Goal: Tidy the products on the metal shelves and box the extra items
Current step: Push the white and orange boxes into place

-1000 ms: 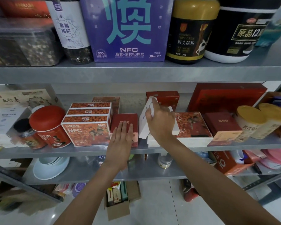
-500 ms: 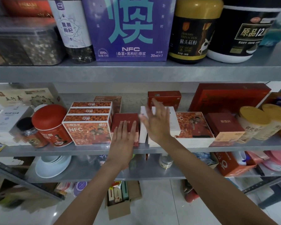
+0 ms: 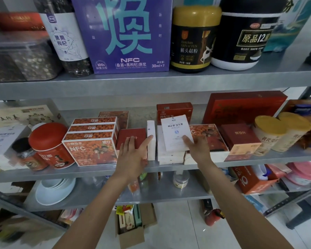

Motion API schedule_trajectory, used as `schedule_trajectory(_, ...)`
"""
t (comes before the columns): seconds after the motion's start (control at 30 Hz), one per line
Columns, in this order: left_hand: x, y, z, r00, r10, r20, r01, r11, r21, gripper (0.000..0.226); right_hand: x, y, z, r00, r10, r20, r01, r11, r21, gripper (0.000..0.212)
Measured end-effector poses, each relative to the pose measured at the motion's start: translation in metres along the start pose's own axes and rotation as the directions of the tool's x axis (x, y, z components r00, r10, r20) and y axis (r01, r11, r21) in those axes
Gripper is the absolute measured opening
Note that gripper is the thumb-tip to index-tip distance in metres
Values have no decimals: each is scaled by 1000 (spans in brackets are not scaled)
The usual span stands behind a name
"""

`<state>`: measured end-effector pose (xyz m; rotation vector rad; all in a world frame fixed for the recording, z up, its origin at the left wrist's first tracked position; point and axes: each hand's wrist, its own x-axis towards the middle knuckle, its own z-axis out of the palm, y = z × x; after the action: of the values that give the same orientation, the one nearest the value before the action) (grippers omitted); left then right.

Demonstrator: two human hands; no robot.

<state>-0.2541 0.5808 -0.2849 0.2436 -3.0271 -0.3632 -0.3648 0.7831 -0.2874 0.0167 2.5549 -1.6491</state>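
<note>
On the middle shelf [image 3: 97,172], a person's left hand [image 3: 133,153] lies flat on a small red box [image 3: 131,136], forefinger against a white carton [image 3: 151,141] standing on edge. The right hand [image 3: 197,150] rests loose, straight fingers on the lower corner of a labelled white box [image 3: 175,133] lying face-up atop a white stack. The box looks light and stiff, best lifted by its long edges; half a second earlier the right hand was spread over it, hiding the label.
</note>
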Motion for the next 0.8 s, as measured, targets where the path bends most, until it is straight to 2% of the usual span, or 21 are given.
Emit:
schedule_trajectory(0.03, -1, 2, -4, 1000, -18, -10, 17, 996, -90, 78, -7, -2, -3, 999, 8, -35, -4, 994, 109, 36)
schedule_trajectory(0.1, -6, 10, -10, 985, -52, -164, 13, 973, -231, 63, -20, -7, -13, 997, 3, -76, 14, 974, 226, 32)
schedule_trajectory(0.13, -8, 17, -13, 968, -87, -236, 9, 949, -314, 56, -28, -10, -17, 998, 4, -66, 15, 958, 288, 28)
schedule_trajectory(0.17, -10, 26, -18, 960, -127, -248, 6, 898, -439, 53, -38, -14, -21, 999, 7, -36, 6, 935, 356, 24)
schedule_trajectory(0.2, -12, 36, -25, 968, -166, -188, 19, 796, -605, 54, -48, -18, -24, 1000, 1, 2, -2, 914, 405, 20)
schedule_trajectory(0.27, -15, 55, -37, 980, -199, 25, 110, 430, -896, 53, -67, -23, -24, 997, -30, 65, -1, 897, 442, 19)
schedule_trajectory(0.3, -15, 61, -40, 973, -206, 104, 162, 294, -942, 46, -76, -24, -23, 995, -45, 86, 2, 896, 444, 20)
schedule_trajectory(0.33, -16, 65, -43, 969, -210, 133, 183, 240, -953, 38, -83, -25, -23, 993, -53, 107, 0, 895, 447, 22)
schedule_trajectory(0.4, -18, 67, -45, 973, -204, 103, 148, 216, -965, 26, -93, -24, -25, 981, -42, 188, -56, 872, 487, 29)
schedule_trajectory(0.5, -22, 64, -48, 979, -184, 87, 122, 191, -974, 18, -102, -19, -36, 916, -59, 398, -218, 758, 614, 42)
schedule_trajectory(0.57, -23, 65, -48, 976, -190, 108, 141, 171, -975, 21, -108, -18, -38, 906, -106, 410, -207, 734, 647, 41)
schedule_trajectory(0.6, -24, 68, -48, 973, -213, 94, 140, 216, -966, 28, -112, -18, -37, 926, -108, 361, -163, 749, 642, 38)
schedule_trajectory(0.63, -26, 72, -48, 968, -247, 35, 118, 330, -937, 39, -115, -19, -35, 954, -106, 279, -94, 780, 619, 34)
schedule_trajectory(0.67, -28, 76, -48, 961, -274, -37, 93, 446, -890, 53, -117, -21, -32, 978, -117, 175, -2, 828, 561, 31)
schedule_trajectory(0.7, -30, 79, -46, 960, -265, -88, 56, 492, -869, 69, -120, -22, -29, 986, -150, 67, 103, 882, 459, 30)
schedule_trajectory(0.73, -32, 83, -45, 972, -220, -84, 26, 456, -890, 83, -124, -22, -25, 979, -203, -27, 201, 926, 319, 32)
schedule_trajectory(0.8, -39, 92, -48, 993, -113, 39, 71, 291, -954, 108, -135, -24, -18, 927, -346, -147, 352, 936, 15, 40)
